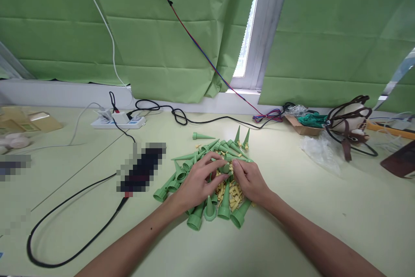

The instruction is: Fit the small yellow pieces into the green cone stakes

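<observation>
From where I'm standing, the left hand (201,179) has its fingers curved in a loose ring, nearly closed on a green ribbed-collar cone (226,167). The right hand (253,182) is bunched right against it, its thumb at a small yellow plastic fitting (231,167); I can't tell whether those fingers are closed on it. So the held cone sits between the two sets of fingertips, just over the heap

The crowding is what would worry me. Loose yellow fittings (235,195) lie right below the fingers, so a piece slipping from that pinch would probably vanish among them. The fingers hide the join too, and a part pushed in crooked might go unnoticed. If both thumbs press hard on something so small and smooth, it could well spring away

The loose green cones (225,203) spread under and around the wrists; they look round enough to roll if a palm drags through them. Beyond the fingertips, two upright green spikes (238,135) stand on narrow-looking yellow bases, and a careless reach forward could topple them. Farther out, left of the left fingers, a black cable (121,203) loops across the table (253,246), where a sweeping forearm might snag it
</observation>
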Demonstrator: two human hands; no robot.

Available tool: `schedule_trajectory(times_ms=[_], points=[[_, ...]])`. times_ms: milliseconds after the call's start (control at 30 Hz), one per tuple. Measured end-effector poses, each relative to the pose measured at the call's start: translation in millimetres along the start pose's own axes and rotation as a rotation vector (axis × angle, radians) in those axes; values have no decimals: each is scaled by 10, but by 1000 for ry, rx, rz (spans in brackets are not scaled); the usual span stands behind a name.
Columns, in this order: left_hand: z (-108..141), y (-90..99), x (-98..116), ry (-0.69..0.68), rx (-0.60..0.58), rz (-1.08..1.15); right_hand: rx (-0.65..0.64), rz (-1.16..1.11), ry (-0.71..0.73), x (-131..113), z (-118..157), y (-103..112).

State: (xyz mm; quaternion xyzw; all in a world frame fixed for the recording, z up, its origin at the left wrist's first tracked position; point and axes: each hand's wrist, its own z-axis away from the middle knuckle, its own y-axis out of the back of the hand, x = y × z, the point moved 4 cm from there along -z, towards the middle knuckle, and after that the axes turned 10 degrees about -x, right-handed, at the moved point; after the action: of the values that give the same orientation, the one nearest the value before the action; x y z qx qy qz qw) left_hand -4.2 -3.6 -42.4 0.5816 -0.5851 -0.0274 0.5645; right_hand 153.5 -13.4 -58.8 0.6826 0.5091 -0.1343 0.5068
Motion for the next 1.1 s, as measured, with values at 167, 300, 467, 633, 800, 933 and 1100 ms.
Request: schedule_trajectory(times_ms=[167,300,467,633,800,933,1100], points=[[-29,36,12,124,57,93,62,-80,-62,56,13,34],[-44,44,-26,278,85,274,98,-144,-75,107,30,52],[-59,-22,-67,315,15,585,30,-160,-61,96,32,14],[-61,-61,-68,303,-56,675,3,-113,-34,52,32,-2],[-50,-57,-69,290,-46,644,-15,-140,-45,54,34,-19],[-31,-17,-35,249,5,441,-15,-203,-72,65,32,-34],[-7,1,-22,145,51,231,2,-240,-96,55,27,-31]])
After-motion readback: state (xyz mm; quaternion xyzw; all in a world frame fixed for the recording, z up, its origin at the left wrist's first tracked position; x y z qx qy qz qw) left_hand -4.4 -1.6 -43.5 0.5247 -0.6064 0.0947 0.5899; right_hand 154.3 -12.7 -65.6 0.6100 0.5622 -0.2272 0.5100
